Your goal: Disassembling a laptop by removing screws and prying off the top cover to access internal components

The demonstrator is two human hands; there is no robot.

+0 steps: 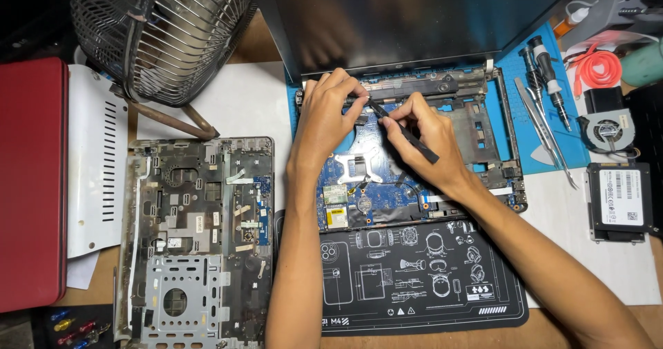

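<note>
Left hand [330, 114] rests on the far edge of the opened laptop base [497, 121], its fingers curled and pressing down near the hinge, pinching something too small to make out; just to its right, the right hand [425, 142] grips a slim black pry tool [404, 129] like a pen, the tip touching the board right beside the left fingertips; below both hands lies the blue motherboard [359, 200] with its silver square bracket [359, 164], between the two wrists; nearer the person than the hands sits a black work mat [421, 280] printed with white outlines; well to the left of the left hand lie a removed laptop cover [197, 238], a wire-caged fan [162, 35] and a red case [31, 183]; to the right of the right hand, on the blue mat [535, 138], lie screwdrivers [549, 73] and tweezers [542, 131]; farther right sit a small cooling fan [608, 129] and a black drive [619, 200].
</note>
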